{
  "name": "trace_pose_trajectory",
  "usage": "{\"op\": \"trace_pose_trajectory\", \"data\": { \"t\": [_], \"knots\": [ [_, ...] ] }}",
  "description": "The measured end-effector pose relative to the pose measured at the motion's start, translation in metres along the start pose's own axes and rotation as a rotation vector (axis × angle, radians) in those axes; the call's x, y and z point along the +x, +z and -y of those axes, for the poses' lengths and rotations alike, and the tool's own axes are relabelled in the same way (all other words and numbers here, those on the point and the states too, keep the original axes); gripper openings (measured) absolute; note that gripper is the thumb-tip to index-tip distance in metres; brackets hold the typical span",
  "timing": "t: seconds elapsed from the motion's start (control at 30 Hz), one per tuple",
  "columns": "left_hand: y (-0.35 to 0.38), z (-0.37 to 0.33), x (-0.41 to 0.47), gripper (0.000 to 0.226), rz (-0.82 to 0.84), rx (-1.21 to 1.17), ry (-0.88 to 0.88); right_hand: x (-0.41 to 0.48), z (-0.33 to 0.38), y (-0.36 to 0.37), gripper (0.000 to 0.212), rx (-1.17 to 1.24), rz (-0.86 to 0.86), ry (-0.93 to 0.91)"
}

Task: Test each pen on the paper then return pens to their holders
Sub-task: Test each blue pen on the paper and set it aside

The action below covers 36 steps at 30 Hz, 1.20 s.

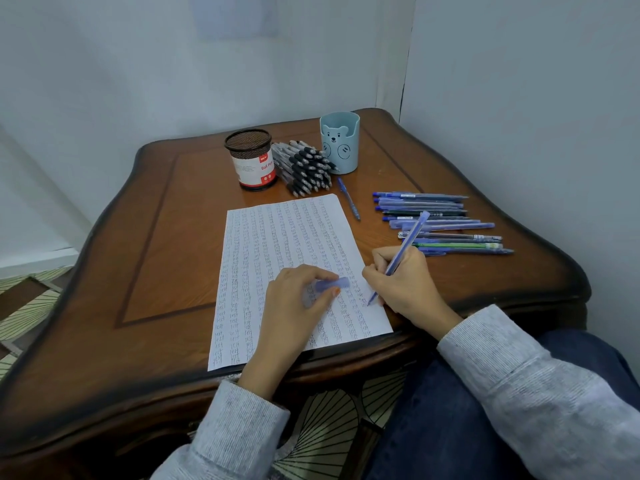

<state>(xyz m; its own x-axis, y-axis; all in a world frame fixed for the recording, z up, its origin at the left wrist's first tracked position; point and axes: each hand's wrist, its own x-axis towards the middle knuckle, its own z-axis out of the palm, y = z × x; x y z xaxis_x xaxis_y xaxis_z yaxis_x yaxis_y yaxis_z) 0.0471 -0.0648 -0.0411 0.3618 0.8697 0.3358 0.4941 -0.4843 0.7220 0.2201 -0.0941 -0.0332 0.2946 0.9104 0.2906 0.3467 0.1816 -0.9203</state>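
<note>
A sheet of paper (pixel 277 244) covered in rows of small marks lies on the wooden table (pixel 166 237). My right hand (pixel 405 285) grips a blue pen (pixel 410 237) with its tip touching the paper's right edge near the bottom. My left hand (pixel 294 306) rests on the paper and pinches a blue pen cap (pixel 332 284). At the back stand a black mesh holder (pixel 251 161) with a red and white label and a light blue bear holder (pixel 340 142). A pile of black-grip pens (pixel 304 168) lies between them.
A row of several blue and dark pens (pixel 436 223) lies on the table to the right of the paper. A single blue pen (pixel 349 199) lies by the paper's top right corner. Walls close in behind and to the right of the table.
</note>
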Motion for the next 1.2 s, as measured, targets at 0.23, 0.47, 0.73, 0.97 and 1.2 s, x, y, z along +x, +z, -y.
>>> {"op": "trace_pose_trajectory", "data": {
  "t": [0.23,0.47,0.73,0.97,1.2],
  "knots": [
    [0.0,0.001,0.0,0.012,0.002,-0.002,-0.002,-0.001,-0.002,0.002,0.049,-0.026,-0.028,-0.025],
    [-0.002,-0.001,-0.002,0.011,0.006,-0.006,0.016,-0.001,0.01,-0.006,0.038,0.251,-0.105,0.193],
    [-0.006,-0.009,-0.005,0.012,-0.011,-0.214,-0.028,-0.002,0.018,-0.008,0.04,0.433,0.03,0.262],
    [-0.007,-0.012,-0.005,0.014,0.015,-0.275,-0.043,-0.002,0.016,-0.007,0.031,0.349,0.132,0.205],
    [-0.01,-0.011,-0.005,0.01,-0.014,-0.335,-0.064,-0.003,0.018,-0.006,0.023,0.368,0.202,0.165]
  ]
}}
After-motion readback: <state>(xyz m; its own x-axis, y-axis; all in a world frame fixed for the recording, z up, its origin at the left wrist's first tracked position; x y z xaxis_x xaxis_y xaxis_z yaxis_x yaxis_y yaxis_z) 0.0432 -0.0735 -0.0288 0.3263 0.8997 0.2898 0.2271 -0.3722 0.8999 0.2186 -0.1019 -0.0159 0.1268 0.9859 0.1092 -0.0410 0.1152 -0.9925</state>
